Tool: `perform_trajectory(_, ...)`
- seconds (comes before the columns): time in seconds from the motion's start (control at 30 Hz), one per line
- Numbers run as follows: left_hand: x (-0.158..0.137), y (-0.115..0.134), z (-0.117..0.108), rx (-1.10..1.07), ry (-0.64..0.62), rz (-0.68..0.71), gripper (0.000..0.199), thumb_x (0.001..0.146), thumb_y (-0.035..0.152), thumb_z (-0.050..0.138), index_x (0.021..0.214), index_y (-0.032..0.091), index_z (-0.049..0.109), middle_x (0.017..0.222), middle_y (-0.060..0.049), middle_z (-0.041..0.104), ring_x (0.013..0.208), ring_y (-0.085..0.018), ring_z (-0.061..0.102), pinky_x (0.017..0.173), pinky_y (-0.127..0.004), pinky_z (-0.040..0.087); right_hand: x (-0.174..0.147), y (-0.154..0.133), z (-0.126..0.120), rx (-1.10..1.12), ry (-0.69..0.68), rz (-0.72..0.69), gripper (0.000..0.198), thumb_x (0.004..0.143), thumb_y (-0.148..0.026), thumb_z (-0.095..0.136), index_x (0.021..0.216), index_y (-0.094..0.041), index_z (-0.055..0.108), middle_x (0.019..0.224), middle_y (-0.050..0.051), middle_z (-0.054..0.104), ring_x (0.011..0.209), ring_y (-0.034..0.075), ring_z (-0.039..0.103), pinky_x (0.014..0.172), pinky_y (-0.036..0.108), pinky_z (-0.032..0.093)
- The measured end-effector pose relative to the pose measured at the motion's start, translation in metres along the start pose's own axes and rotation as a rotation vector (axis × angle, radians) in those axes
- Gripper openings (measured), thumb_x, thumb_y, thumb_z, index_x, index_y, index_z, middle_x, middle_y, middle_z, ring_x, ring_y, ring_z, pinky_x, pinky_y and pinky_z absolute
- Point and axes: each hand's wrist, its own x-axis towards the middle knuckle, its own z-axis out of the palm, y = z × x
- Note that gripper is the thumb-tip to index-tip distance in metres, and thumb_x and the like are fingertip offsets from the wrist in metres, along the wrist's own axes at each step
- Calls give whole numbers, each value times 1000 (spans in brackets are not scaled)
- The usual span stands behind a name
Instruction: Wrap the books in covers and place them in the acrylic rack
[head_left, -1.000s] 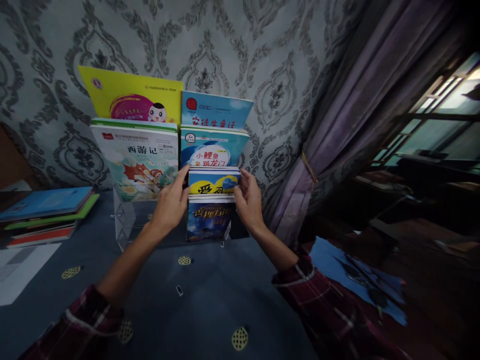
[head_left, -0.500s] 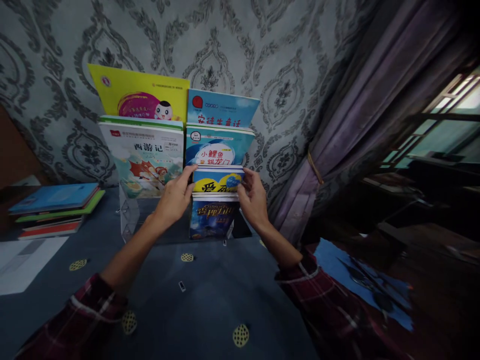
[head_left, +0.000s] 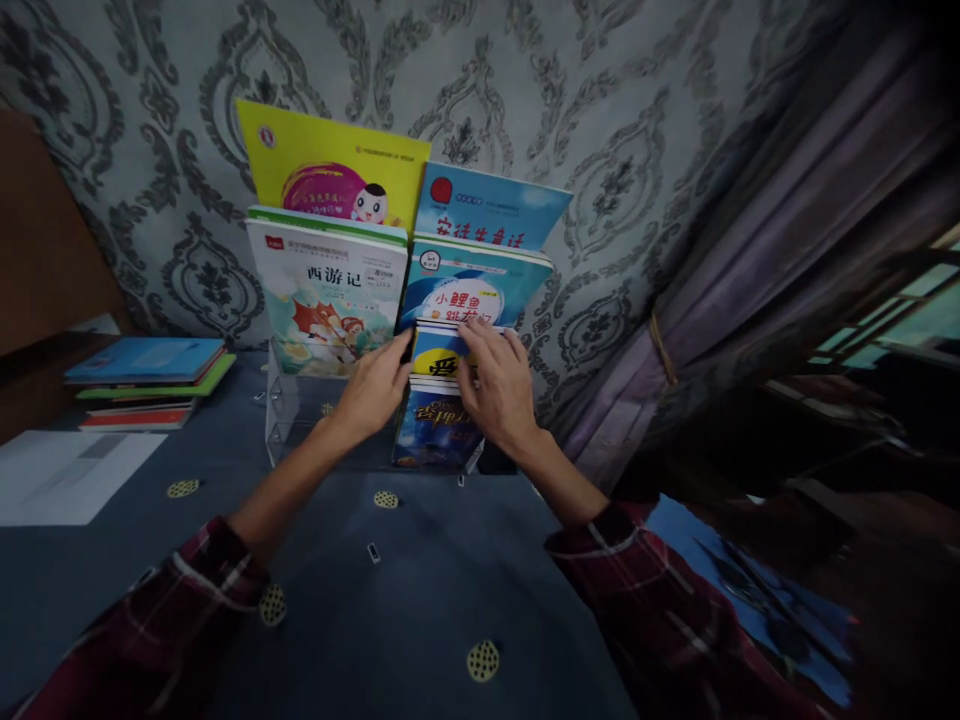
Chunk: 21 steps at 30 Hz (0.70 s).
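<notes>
A blue-and-yellow book (head_left: pixel 435 362) stands in the right column of a clear stepped rack (head_left: pixel 294 418), partly covered by my hands. My left hand (head_left: pixel 371 390) holds its left edge, the fingers close together. Across its top and front lies my right hand (head_left: pixel 501 385), fingers apart and thumb low on the cover. Below is a dark blue book (head_left: pixel 431 430) with gold lettering. Behind stand a teal book (head_left: pixel 480 280) and a light blue book (head_left: pixel 495 205). The left column holds a pale illustrated book (head_left: pixel 330 290) with a yellow book (head_left: pixel 334 160) behind it.
Several books lie in a stack (head_left: pixel 146 375) at the left, near white paper sheets (head_left: pixel 82 480). The rack stands on a dark blue patterned tablecloth (head_left: pixel 375 630) against a patterned wall (head_left: pixel 600 130). A tied curtain (head_left: pixel 637 380) hangs at the right, above a blue cloth (head_left: pixel 750 590) bearing dark items.
My right hand has shifted from the book's right edge to over its top and front. My left hand remains at the left edge. The whole view has turned slightly.
</notes>
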Motion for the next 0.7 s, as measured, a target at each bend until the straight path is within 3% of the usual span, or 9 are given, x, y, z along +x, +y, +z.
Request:
perform_trajectory(0.2,1,0,2,-3,-12,-53,54,90,8,52,144,14,54,135,-17,66,125,-32,63,109,-54,50,3,5,-1,7,-41,-2,44,95,-19,49,138,-23,57,143,15,63,136,34,56,116,65,37)
perform_trajectory(0.33,-9,-11,-10,-183,-69,-128,49,93,7,44,139,16,56,123,-13,72,103,-23,72,95,-44,60,3,8,-2,16,-87,-10,43,95,-23,51,138,-22,57,142,16,64,133,35,58,113,64,39)
perform_trajectory(0.43,-33,-17,-21,-231,-76,-155,44,95,6,38,129,16,61,114,-11,74,90,-18,74,85,-38,62,2,8,0,-14,-41,-38,44,96,-27,50,139,-19,56,144,19,62,134,37,56,112,66,39)
perform_trajectory(0.6,-88,-24,-48,-19,-151,-37,32,97,12,43,120,18,65,118,-10,74,107,-22,70,95,-39,57,3,7,2,-9,-5,-52,42,98,-34,49,139,-29,57,137,13,66,128,41,61,107,66,45)
perform_trajectory(0.7,-121,-38,-78,73,-120,-119,32,97,14,43,118,20,66,114,-9,75,101,-19,73,91,-34,57,5,8,1,21,-50,-37,42,99,-35,48,140,-32,56,138,12,65,130,42,59,110,68,42)
